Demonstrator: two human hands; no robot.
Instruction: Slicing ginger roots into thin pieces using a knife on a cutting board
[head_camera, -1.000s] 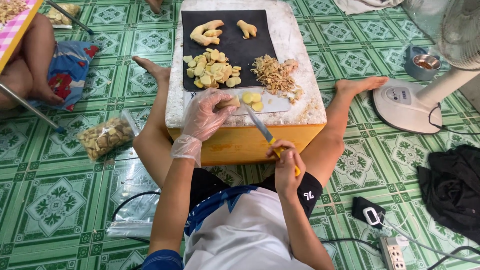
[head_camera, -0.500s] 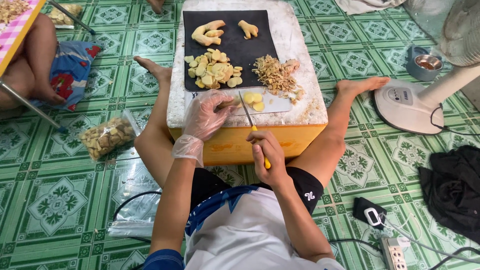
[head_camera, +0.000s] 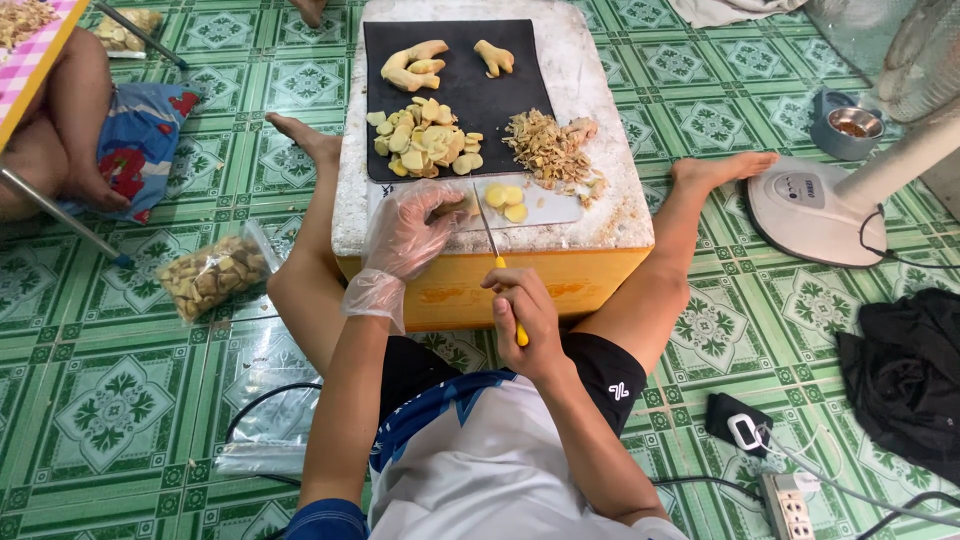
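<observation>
Left hand (head_camera: 412, 232) is in a clear plastic glove, palm down, fingers curled over a piece of ginger (head_camera: 462, 204) on the small white board (head_camera: 545, 205), pinning it there. Forearm runs straight up from about 6 o'clock, wrist a bit bent. Right hand (head_camera: 522, 318) is bare and wrapped tight around the yellow handle of a knife (head_camera: 492, 240), fist sitting just off the front edge of the box (head_camera: 600, 215), elbow tucked back toward the body. Blade points to 12 o'clock and comes down right next to the gloved fingertips.

A few fresh slices (head_camera: 505, 198) lie on the board just at 3 o'clock of the blade. Further up at 12 o'clock there's a black mat (head_camera: 520, 75) with a slice pile (head_camera: 425, 140) and whole ginger roots (head_camera: 412, 65). Peels (head_camera: 548, 150) are heaped at about 1 o'clock from the knife. A bag (head_camera: 210, 275) of ginger bits sits on the floor out at 9 o'clock, and a fan base (head_camera: 815, 210) at 3 o'clock.
</observation>
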